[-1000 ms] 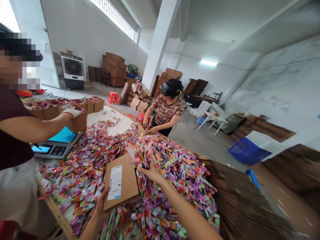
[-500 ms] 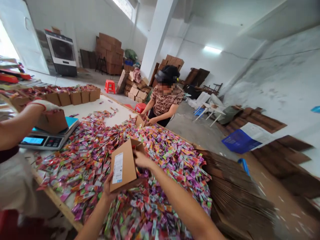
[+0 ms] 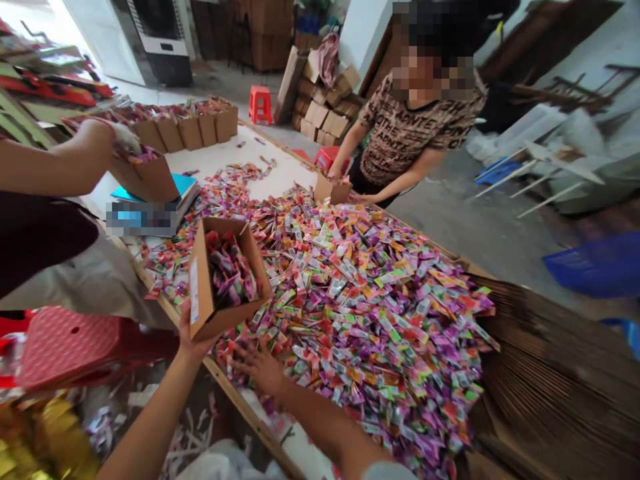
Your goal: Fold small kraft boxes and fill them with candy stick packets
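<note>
Clock: all hours count from the middle of the view.
Held box: the brown box [image 3: 235, 320] is between 8 and 9 o'clock, tilted, with its open top facing up. I can't tell if its bottom touches the heap.
Inside it: shiny little packets [image 3: 230, 267], with room left near the top.
Left hand: at 8 o'clock, the left hand [image 3: 193, 337] has its fingers clamped on the box's low near corner.
Right hand: at 7 o'clock, the right hand [image 3: 257, 365] has its fingers spread apart on loose packets, just below the box.
Step now: it looks like filling the box, at the part where packets get gathered.
Next move: more filling would call for the right fingers to close on some packets and lift them over the rim, with the box kept steady.
Big heap: loose packets [image 3: 360, 287] cover much of the tabletop [image 3: 200, 160].
Scale: at 9 o'clock, a co-worker's gloved hand [image 3: 125, 139] is at a tipped box [image 3: 153, 181] with packets, over the scale [image 3: 187, 203].
Box row: at 10 o'clock, boxes [image 3: 193, 133] full of packets.
Far box: near 12 o'clock, a small box [image 3: 333, 192] by another co-worker; its inside is hard to see.
</note>
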The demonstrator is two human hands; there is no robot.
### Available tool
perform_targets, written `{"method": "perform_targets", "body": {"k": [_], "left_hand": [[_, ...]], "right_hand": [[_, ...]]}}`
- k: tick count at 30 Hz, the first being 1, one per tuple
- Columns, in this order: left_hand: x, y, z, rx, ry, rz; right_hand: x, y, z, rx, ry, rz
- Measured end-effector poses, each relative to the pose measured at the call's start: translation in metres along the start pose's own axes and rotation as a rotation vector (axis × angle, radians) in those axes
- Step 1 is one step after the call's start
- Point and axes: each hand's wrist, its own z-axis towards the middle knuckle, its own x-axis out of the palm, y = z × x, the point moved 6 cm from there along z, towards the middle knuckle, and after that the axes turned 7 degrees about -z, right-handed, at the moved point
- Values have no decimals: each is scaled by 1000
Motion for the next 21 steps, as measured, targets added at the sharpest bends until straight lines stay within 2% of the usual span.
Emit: {"method": "perform_targets", "body": {"k": [2, 5, 7, 9, 12, 14, 16, 18, 19, 21], "left_hand": [[-6, -5, -10, 61, -69, 77], [-7, -12, -23, 191, -175, 181], [-4, -13, -28, 241, -222, 219], [0, -12, -30, 248, -252, 238], [2, -7, -28, 236, -277, 249], [2, -2, -25, 231, -276, 251], [0, 3, -23, 214, -286, 254], [-3, 11, -20, 168, -319, 265], [-4, 15, -19, 139, -331, 271], [-3, 22, -16, 111, -325, 284]], "right_hand": [[-12, -22, 34, 29, -31, -14], [-39, -67, 67, 190, 30, -29], [-59, -97, 70, 321, 46, -39], [-82, -126, 56, 469, 13, -57], [-122, -169, -3, 716, -75, -73], [-148, -189, -63, 867, -142, -83], [-164, -199, -136, 1014, -202, -104], [-165, -197, -212, 1199, -249, -152], [-158, -192, -246, 1285, -243, -182], [-128, -176, -301, 1390, -125, -213]]}}
